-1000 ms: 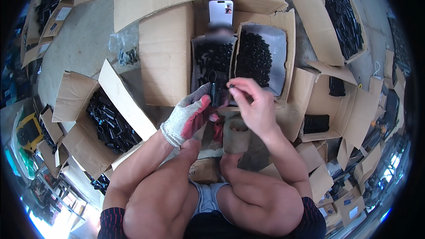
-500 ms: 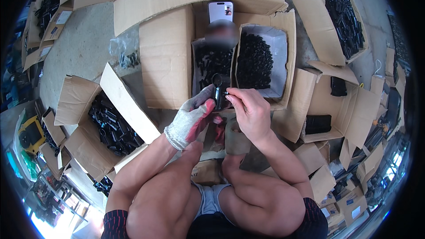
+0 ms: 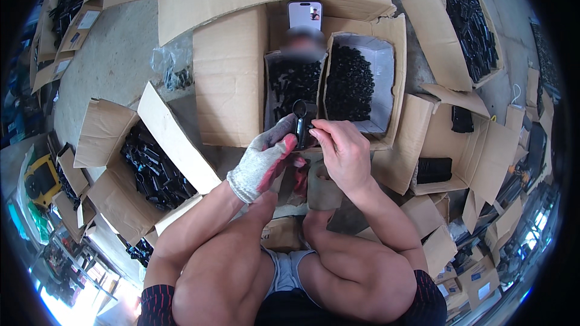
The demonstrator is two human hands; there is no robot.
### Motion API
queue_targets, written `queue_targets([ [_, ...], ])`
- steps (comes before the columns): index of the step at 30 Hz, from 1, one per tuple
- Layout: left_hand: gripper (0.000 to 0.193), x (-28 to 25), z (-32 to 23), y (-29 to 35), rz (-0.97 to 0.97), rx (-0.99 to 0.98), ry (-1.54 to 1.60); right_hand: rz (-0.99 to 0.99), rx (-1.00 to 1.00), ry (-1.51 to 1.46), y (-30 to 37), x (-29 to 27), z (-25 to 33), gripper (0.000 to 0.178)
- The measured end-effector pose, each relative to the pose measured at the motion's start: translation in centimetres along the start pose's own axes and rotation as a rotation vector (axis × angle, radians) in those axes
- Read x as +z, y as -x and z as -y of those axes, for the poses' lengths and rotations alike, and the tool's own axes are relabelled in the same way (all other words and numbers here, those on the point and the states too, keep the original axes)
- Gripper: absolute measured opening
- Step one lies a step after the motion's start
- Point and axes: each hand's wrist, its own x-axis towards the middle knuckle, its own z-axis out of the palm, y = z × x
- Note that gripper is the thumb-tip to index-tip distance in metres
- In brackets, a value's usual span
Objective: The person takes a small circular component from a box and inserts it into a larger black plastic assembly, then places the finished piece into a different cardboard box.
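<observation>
My left hand [image 3: 261, 162], in a grey-white glove with red on the fingers, grips a slim black part [image 3: 300, 125] with a round ring at its upper end. The part stands nearly upright, ring away from me. My bare right hand [image 3: 344, 154] has thumb and index finger pinched together against the part's right side; whatever small thing lies between them is hidden. Just beyond my hands, an open tray [image 3: 266, 93] holds small black pieces. To its right stands a second grey-lined tray [image 3: 382, 60] with more small black pieces.
A large cardboard box [image 3: 229, 78] supports the trays and a propped phone [image 3: 305, 15]. On the left, an open carton [image 3: 112, 196] holds ring-ended black parts. To the right are a carton with black blocks [image 3: 468, 163] and another with black pieces [image 3: 417, 18]. A clear bag [image 3: 172, 63] lies on the floor.
My hands keep the same grip and have shifted very slightly to the right with the black part. Otherwise the scene looks the same.
</observation>
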Motion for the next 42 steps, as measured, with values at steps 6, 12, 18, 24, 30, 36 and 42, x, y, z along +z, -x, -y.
queue_targets([
  [6,0.070,0.1,-0.3,0.0,0.031,0.013,-0.019,-0.012,-0.032,0.066,0.0,0.5,-0.3,0.013],
  [12,0.082,0.1,0.6,0.1,-0.084,0.016,-0.093,0.037,-0.042,0.180,-0.1,1.1,-0.4,0.017],
  [18,0.078,0.7,0.5,0.1,-0.069,0.011,-0.124,-0.009,-0.019,0.186,0.3,1.3,-1.0,0.032],
  [24,0.068,1.0,0.4,0.0,-0.089,0.016,-0.100,-0.032,0.007,0.154,0.2,0.2,-0.5,0.035],
  [30,0.066,0.8,0.3,0.0,-0.089,0.028,-0.070,0.093,-0.030,0.197,0.6,0.8,-1.3,0.036],
  [36,0.064,0.9,0.5,-0.3,-0.024,0.016,-0.129,-0.001,0.006,0.079,0.8,-0.2,-1.1,0.034],
  [42,0.054,1.8,0.3,0.0,-0.015,0.025,-0.143,0.141,0.004,0.148,1.2,0.3,-1.8,0.024],
])
